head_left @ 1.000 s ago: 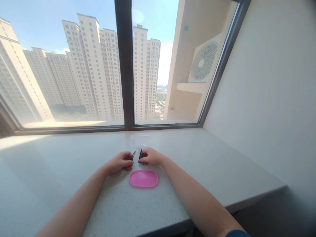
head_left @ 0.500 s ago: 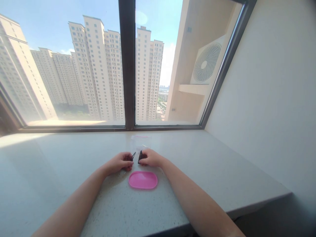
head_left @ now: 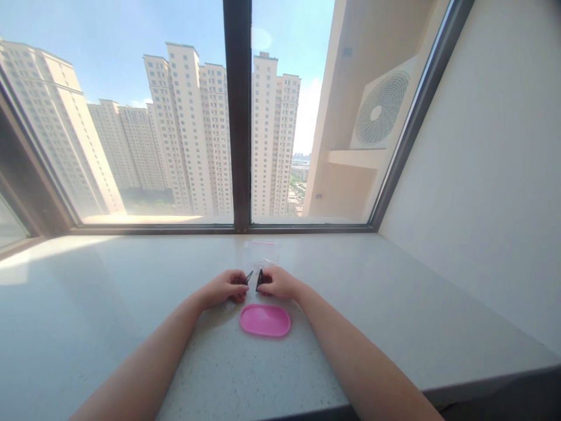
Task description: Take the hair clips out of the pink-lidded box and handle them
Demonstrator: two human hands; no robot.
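My left hand (head_left: 234, 286) is closed, its fingers pinching a slim black hair clip (head_left: 249, 276) whose tip points up and to the right. Just across a narrow gap, my right hand (head_left: 279, 282) grips a black triangular hair clip (head_left: 260, 280), held upright; my fingers cover part of it, so I cannot tell whether there is more than one. Below both hands, on the counter, lies a pink oval tray (head_left: 265, 321) with a low rim. Neither hand touches this tray. Behind the hands rests a clear plastic bag (head_left: 258, 251) with a pink strip along its top.
The pale speckled counter (head_left: 210, 374) runs back to a dark-framed window (head_left: 241, 175). A white wall (head_left: 491, 175) borders it on the right. The counter's front edge (head_left: 491, 379) shows at lower right.
The camera has turned a little left, so everything sits further right in the picture. Both hands keep their hold on the hair clips, with hardly any movement relative to the tray.
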